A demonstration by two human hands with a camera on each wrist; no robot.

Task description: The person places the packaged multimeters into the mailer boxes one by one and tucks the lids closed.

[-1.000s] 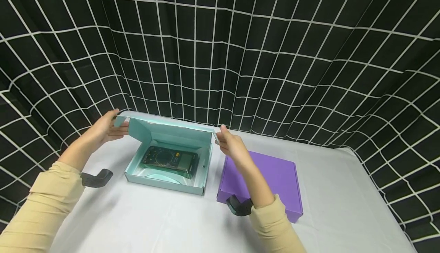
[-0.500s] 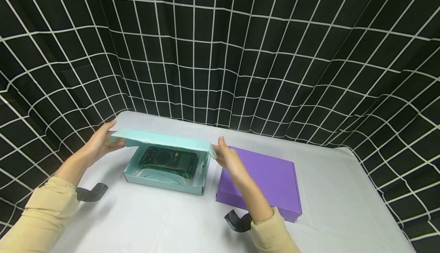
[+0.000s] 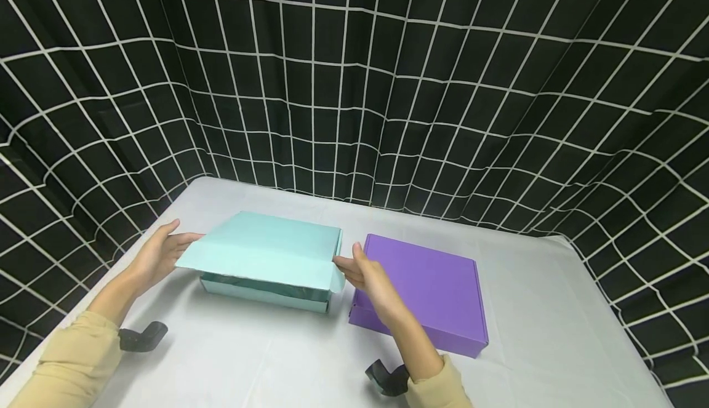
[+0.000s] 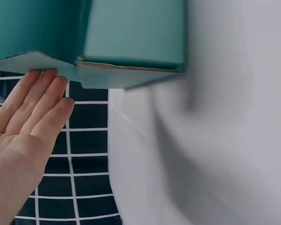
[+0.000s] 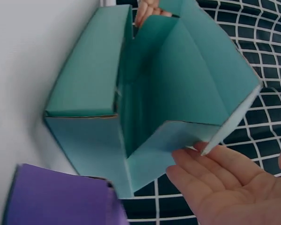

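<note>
A light teal cardboard box [image 3: 260, 292] sits on the white tabletop, its lid [image 3: 277, 245] tilted low over the base with a gap at the front. The lid hides what lies inside. At the lid's left side, my left hand [image 3: 157, 259] has straight fingers against the side flap; the left wrist view shows this hand [image 4: 30, 126] with fingertips at the flap's edge. My right hand [image 3: 370, 277] is at the right side. In the right wrist view its straight fingers [image 5: 196, 173] press the side flap [image 5: 178, 140] inward, palm facing the box.
A closed purple box [image 3: 426, 291] stands just right of the teal box, partly behind my right forearm. A dark curtain [image 3: 354, 88] with a white grid rises behind the table [image 3: 554, 309]. Black wrist mounts [image 3: 143, 337] stick out from both forearms.
The lid has swung forward and down from nearly upright, covering the multimeter that showed inside. Both hands have come down and nearer along with it, fingers staying at the side flaps.
</note>
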